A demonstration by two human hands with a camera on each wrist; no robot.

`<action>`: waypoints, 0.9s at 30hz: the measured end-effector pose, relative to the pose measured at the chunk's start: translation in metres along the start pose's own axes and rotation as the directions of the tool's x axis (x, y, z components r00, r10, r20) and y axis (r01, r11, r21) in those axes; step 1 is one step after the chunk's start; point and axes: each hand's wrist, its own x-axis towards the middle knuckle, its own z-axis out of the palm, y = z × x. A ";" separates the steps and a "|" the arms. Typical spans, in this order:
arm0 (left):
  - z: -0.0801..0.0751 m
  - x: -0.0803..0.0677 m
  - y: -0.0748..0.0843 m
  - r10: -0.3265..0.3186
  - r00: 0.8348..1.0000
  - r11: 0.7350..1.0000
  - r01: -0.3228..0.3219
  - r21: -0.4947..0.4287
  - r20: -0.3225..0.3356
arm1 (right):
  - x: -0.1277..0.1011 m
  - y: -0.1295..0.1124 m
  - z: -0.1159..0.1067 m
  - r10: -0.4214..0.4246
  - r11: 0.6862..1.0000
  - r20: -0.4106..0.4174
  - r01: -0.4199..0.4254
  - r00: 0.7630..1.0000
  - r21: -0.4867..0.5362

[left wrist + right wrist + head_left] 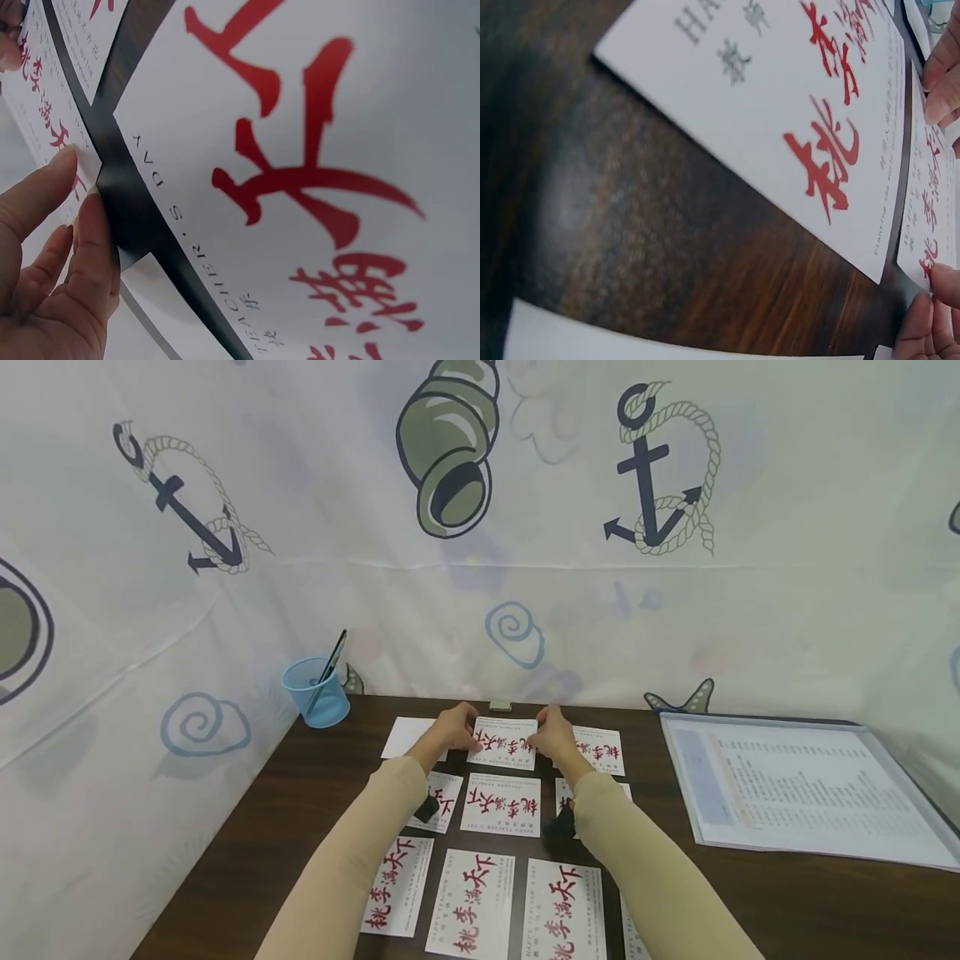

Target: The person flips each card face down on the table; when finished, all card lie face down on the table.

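A white card with red Chinese characters (504,746) lies in the middle of the far row on the table. At its left edge, my left hand (452,732) pinches it; the left wrist view shows the thumb (46,187) on the printed face and fingers at the edge. The right edge is pinched by my right hand (553,737), with the thumb (946,283) over the card's corner in the right wrist view. Directly below sits a matching card (501,806). My forearms partly cover the cards on either side.
Upright-turned cards (471,902) fill the near row. A blank white card (405,735) lies far left, a printed one (600,748) far right. A blue pen cup (318,697) stands at the back left corner; a clear folder of papers (810,785) lies right.
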 end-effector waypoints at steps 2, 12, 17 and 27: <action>0.001 -0.001 0.000 0.000 1.000 1.000 0.000 -0.015 -0.011 | -0.001 0.000 0.001 -0.001 1.000 -0.007 0.001 1.000 0.013; -0.004 -0.003 -0.002 0.052 0.993 0.988 -0.066 -0.138 -0.102 | 0.000 0.005 -0.005 -0.024 0.970 0.017 0.019 1.000 0.243; -0.011 -0.008 -0.002 0.086 0.994 0.908 -0.103 -0.406 -0.060 | 0.001 0.007 -0.014 -0.009 0.942 0.072 -0.016 0.997 0.336; -0.022 -0.014 0.000 0.062 0.996 0.787 -0.015 -0.616 0.056 | -0.003 0.009 -0.020 0.017 0.877 0.105 -0.065 0.994 0.476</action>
